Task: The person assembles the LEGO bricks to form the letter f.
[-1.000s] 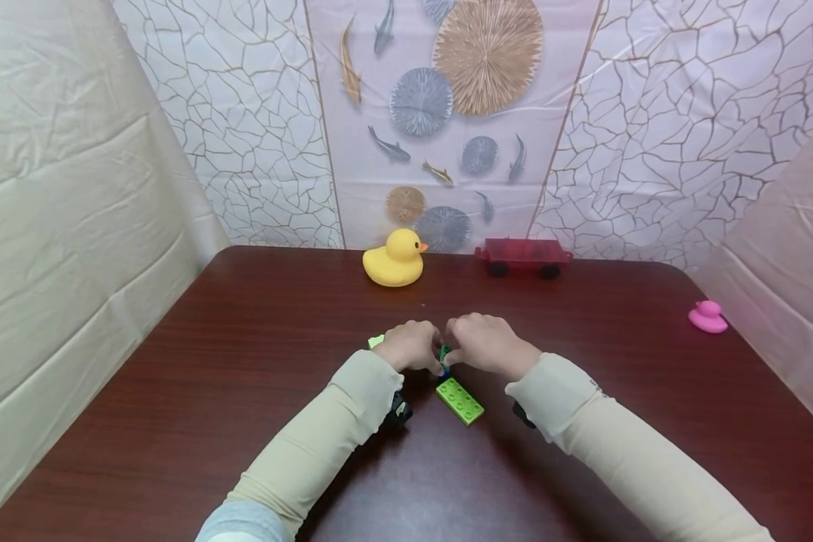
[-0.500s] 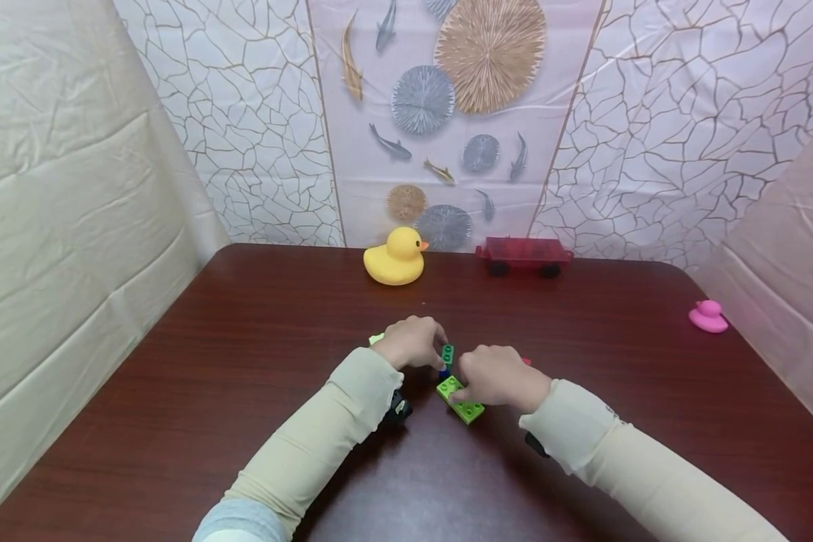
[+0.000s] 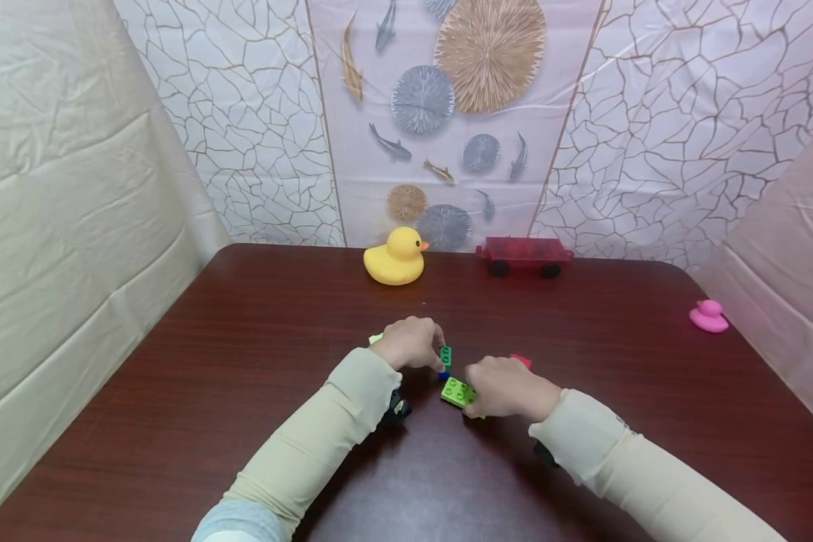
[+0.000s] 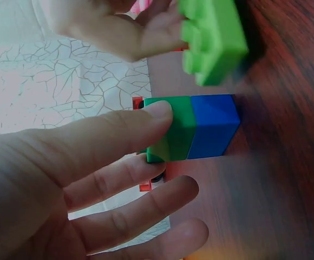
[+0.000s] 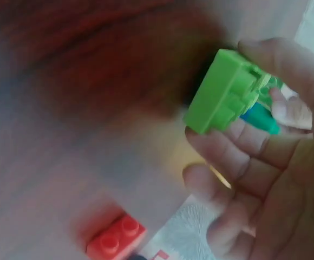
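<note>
My left hand (image 3: 409,342) pinches a small green building block (image 4: 181,130) between thumb and index finger. That block sits on a blue block (image 4: 216,125) of about the same width, and the pair stands upright on the table. To the right, my right hand (image 3: 504,385) grips a longer lime-green studded block (image 3: 455,391) by its sides, thumb at one side and fingers at the other. In the right wrist view the lime block (image 5: 214,97) appears studs toward the palm. Part of it is hidden under the right hand in the head view.
A red two-stud block (image 5: 116,238) lies beyond the right hand. A pale green piece (image 3: 376,339) shows partly behind the left hand. At the table's far edge stand a yellow duck (image 3: 394,260) and a red wheeled wagon (image 3: 525,256). A pink duck (image 3: 707,316) is far right.
My right hand has left the green block, moved right and nearer to me, and taken hold of the lime block, which has shifted slightly. The red block has come into view. My left hand stays put.
</note>
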A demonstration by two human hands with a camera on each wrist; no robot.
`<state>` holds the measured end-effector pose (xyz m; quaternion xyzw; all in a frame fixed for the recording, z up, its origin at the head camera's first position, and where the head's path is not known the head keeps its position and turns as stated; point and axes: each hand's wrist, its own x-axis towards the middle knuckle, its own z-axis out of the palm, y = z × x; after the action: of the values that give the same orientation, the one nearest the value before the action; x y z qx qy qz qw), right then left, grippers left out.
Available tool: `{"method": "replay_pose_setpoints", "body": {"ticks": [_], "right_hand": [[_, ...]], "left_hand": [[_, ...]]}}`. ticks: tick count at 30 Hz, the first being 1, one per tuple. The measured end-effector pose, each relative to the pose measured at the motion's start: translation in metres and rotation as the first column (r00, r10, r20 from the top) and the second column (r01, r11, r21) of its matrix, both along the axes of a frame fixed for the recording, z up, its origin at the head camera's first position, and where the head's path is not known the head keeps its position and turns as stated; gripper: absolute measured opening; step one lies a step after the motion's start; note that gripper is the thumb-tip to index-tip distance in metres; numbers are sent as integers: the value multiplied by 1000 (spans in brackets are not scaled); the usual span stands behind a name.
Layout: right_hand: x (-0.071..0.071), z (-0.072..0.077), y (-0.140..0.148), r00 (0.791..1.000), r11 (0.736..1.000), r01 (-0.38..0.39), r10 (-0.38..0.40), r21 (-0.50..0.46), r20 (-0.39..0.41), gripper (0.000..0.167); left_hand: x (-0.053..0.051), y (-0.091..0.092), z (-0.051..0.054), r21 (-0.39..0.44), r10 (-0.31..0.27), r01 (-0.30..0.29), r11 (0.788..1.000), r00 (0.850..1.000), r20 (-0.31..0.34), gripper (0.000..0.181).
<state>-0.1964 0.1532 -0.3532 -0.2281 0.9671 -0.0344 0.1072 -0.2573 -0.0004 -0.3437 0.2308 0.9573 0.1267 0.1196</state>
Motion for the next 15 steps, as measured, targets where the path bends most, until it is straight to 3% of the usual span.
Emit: {"method": "replay_pose_setpoints", "body": {"ticks": [8, 15], "right_hand": [[-7, 13, 14, 999, 984, -35, 39, -173, 20, 18], [-11, 20, 15, 998, 975, -52, 45, -216, -38, 19]], "left_hand": [[-1, 1, 1, -3, 10, -10, 1000, 1000, -18, 31], [-1, 2, 2, -3, 13, -13, 1000, 1000, -7, 29]]}}
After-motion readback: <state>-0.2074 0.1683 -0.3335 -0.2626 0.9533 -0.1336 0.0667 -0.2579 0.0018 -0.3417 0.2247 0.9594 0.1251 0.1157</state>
